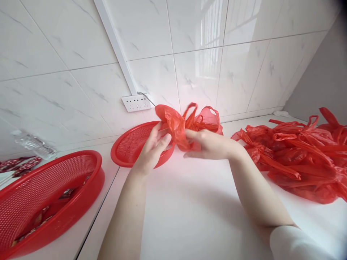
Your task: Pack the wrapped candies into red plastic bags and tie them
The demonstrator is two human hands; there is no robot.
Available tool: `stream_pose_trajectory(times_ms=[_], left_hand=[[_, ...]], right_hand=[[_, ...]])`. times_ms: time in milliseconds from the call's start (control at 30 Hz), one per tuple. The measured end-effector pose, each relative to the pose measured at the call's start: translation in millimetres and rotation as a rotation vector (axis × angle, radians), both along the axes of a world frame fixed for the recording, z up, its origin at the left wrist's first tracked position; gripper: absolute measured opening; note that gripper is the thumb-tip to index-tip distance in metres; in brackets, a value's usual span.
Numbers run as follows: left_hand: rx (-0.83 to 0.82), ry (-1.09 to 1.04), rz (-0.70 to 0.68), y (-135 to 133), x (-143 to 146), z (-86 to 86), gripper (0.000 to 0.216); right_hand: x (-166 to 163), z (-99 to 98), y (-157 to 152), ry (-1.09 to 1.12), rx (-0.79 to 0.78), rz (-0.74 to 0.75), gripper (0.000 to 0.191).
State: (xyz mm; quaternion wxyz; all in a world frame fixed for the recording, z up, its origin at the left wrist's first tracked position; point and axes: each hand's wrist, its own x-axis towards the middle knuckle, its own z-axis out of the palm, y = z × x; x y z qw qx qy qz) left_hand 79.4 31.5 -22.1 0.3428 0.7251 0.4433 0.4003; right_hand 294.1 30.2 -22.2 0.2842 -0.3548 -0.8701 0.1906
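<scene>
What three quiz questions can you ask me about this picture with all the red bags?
1. True or false: the left hand and the right hand both hold one red plastic bag.
2. Where does the pile of red bags lie? A) on the counter, at the person's right; B) inside a basket; C) on the floor.
3. How many red baskets stand on the counter?

Key: 1. True. 2. A. 3. Two: the far basket behind the hands and the near basket at the left.
</scene>
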Motion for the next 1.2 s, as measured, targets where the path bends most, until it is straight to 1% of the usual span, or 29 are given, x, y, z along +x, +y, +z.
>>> stream_pose_trajectory(times_ms=[33, 100, 167, 233, 300, 367, 400, 433, 533, 600, 667, 767, 833, 867, 933, 1033, 1100, 1133, 1167, 1200], left_hand=[[-0.005, -0.020, -0.024, -1.4, 1.2, 0.6, 0.066], [-0.022, -0.039, -0.085, -3.1, 2.4, -0.1, 0.064], [-0.029, -0.020, -0.182, -3.9, 4.2, -3.4, 0.063], [-0.013, 0.024, -0.233, -4.3, 8.1, -8.2, 0.063], [0.007, 0.076, -0.181, -4.3, 12.6, -12.4, 0.061], [0.029, 0.129, -0.068, -3.5, 14.8, -14.1, 0.049], [0.044, 0.155, -0.022, -2.6, 14.2, -13.8, 0.042], [0.063, 0.176, 0.016, -1.6, 12.4, -12.9, 0.035], [0.093, 0.227, 0.105, 2.2, 1.6, -7.8, 0.021], [0.075, 0.259, 0.175, 4.6, -7.0, -4.6, 0.025], [0.032, 0.300, 0.229, 6.5, -14.5, -2.2, 0.033], [-0.048, 0.362, 0.273, 8.2, -21.9, 0.1, 0.041], [-0.073, 0.376, 0.294, 8.7, -23.7, 0.7, 0.042], [-0.077, 0.373, 0.301, 8.8, -23.7, 0.6, 0.042], [-0.101, 0.358, 0.304, 8.9, -22.0, -0.7, 0.041], [-0.162, 0.330, 0.281, 9.2, -16.6, -5.1, 0.039], [-0.185, 0.317, 0.261, 9.4, -12.8, -8.0, 0.037], [-0.188, 0.310, 0.255, 9.2, -11.2, -9.0, 0.037], [-0.190, 0.303, 0.252, 8.8, -10.1, -9.3, 0.037], [-0.192, 0.292, 0.245, 8.1, -9.6, -9.0, 0.037]], right_hand=[[-3.8, 0.1, -5.3, -0.035, -0.058, 0.053, 0.044], [-10.3, -2.2, -10.6, -0.055, -0.149, 0.101, 0.059], [-15.0, -6.1, -11.3, -0.046, -0.194, 0.087, 0.066], [-18.1, -9.7, -10.5, -0.049, -0.202, 0.046, 0.069], [-19.2, -11.5, -9.8, -0.059, -0.206, 0.011, 0.069], [-17.5, -11.4, -9.4, -0.060, -0.227, -0.034, 0.066], [-15.5, -10.8, -8.9, -0.064, -0.232, -0.087, 0.065], [-12.6, -10.3, -8.0, -0.077, -0.224, -0.170, 0.065], [0.1, -10.0, -2.7, -0.174, -0.178, -0.486, 0.070], [10.3, -11.6, 2.1, -0.252, -0.196, -0.605, 0.071], [20.3, -14.1, 6.3, -0.297, -0.208, -0.661, 0.067], [32.4, -15.9, 8.1, -0.334, -0.143, -0.791, 0.048], [36.7, -13.4, 4.6, -0.334, -0.120, -0.836, 0.033], [37.3, -10.8, 1.2, -0.318, -0.114, -0.817, 0.027], [34.5, -3.2, -9.0, -0.256, -0.082, -0.695, 0.022], [20.9, 8.5, -29.2, -0.147, -0.004, -0.382, 0.023], [7.3, 10.8, -40.2, -0.100, 0.031, -0.175, 0.025], [-0.2, 9.1, -43.1, -0.102, 0.041, -0.113, 0.025], [-7.9, 5.4, -43.5, -0.128, 0.043, -0.092, 0.026], [-15.5, -0.2, -40.9, -0.175, 0.039, -0.106, 0.025]])
